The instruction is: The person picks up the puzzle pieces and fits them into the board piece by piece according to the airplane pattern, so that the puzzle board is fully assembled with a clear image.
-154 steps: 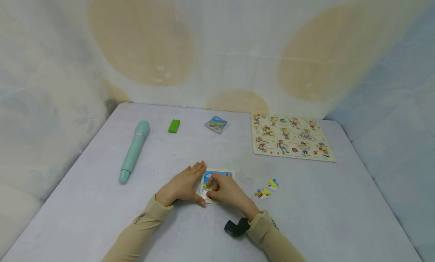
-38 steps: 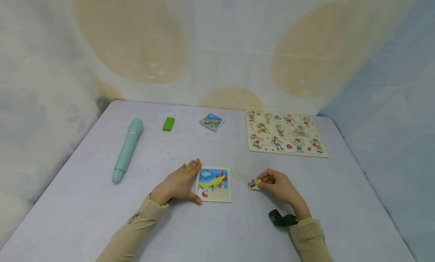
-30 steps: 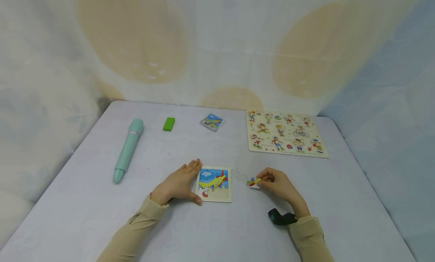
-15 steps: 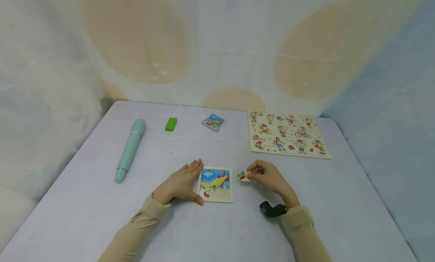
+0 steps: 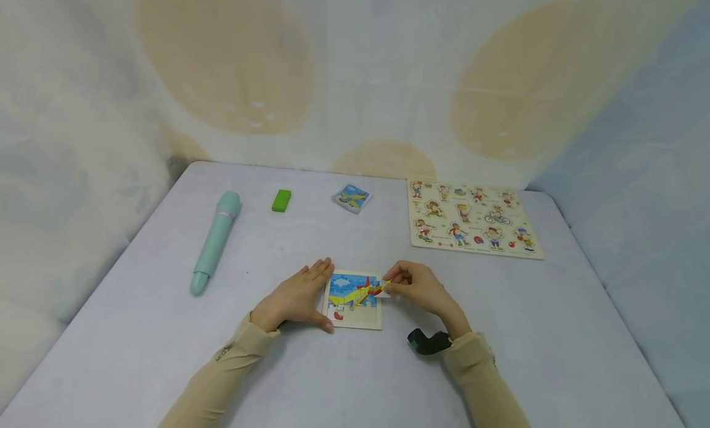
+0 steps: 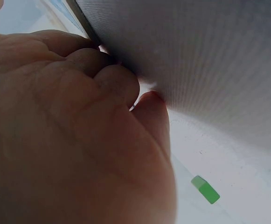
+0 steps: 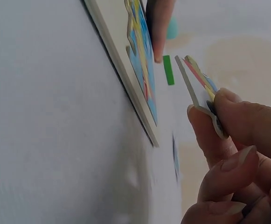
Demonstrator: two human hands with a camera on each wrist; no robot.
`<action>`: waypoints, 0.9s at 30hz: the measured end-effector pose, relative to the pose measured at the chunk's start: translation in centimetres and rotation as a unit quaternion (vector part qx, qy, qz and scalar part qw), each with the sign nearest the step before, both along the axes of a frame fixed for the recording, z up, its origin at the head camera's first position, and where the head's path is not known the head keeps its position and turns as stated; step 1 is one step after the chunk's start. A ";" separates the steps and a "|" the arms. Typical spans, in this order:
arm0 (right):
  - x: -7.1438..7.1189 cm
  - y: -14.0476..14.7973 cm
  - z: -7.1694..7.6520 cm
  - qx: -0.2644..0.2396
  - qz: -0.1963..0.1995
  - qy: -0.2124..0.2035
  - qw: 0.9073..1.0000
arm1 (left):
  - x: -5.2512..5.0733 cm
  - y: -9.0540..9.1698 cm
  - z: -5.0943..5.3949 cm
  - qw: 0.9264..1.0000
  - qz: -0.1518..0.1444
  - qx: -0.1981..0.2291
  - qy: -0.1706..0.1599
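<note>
A small wooden puzzle board (image 5: 363, 318) with a yellow airplane picture lies at the table's front middle; a pale patch shows at its lower right. My left hand (image 5: 294, 300) spreads along its left edge, fingers straight and thumb at the lower left corner. In the left wrist view that hand (image 6: 74, 126) hides most of the board. With thumb and forefinger, my right hand (image 5: 421, 287) pinches a yellow, red and white puzzle piece (image 5: 383, 290) over the board's right edge. The right wrist view shows the puzzle piece (image 7: 198, 81) tilted and apart from the board; whether it is two joined pieces I cannot tell.
A mint-green microphone-shaped tube (image 5: 215, 243) lies at the left. Farther back are a green block (image 5: 281, 200) and a small airplane picture card (image 5: 352, 198). A large wooden board of figures (image 5: 476, 219) lies at the back right. Curtains surround the table.
My right hand left the board, picked up puzzle material from the table at the right, and has carried it leftward to the board's right edge. My left hand stays at the board.
</note>
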State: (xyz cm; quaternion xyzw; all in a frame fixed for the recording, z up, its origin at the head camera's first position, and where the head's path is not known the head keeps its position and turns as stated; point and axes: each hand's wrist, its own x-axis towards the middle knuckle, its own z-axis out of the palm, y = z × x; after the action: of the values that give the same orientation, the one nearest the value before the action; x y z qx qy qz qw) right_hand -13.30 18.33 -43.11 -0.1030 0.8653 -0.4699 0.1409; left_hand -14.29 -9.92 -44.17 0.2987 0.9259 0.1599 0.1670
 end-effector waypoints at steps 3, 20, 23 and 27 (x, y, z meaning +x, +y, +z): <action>0.2 -0.5 -0.2 0.007 0.007 -0.002 1.000 | 0.0 0.0 0.0 1.000 -0.001 0.000 -0.002; 1.0 -3.5 -1.2 0.002 0.077 -0.004 0.997 | 0.1 -0.1 0.2 1.000 0.004 0.004 -0.009; 1.1 -3.8 -1.3 0.003 0.079 -0.008 0.997 | 0.1 -0.1 0.3 1.000 0.003 0.005 -0.008; 1.3 -4.1 -1.4 0.010 0.078 -0.015 0.997 | 0.1 -0.1 0.2 1.000 0.002 0.005 -0.008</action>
State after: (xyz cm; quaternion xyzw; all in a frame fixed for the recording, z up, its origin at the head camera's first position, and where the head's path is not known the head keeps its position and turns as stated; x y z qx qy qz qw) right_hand -12.04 14.21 -44.54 -0.1610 0.8572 -0.4502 0.1913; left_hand -14.20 -10.00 -43.95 0.2959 0.9245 0.1671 0.1727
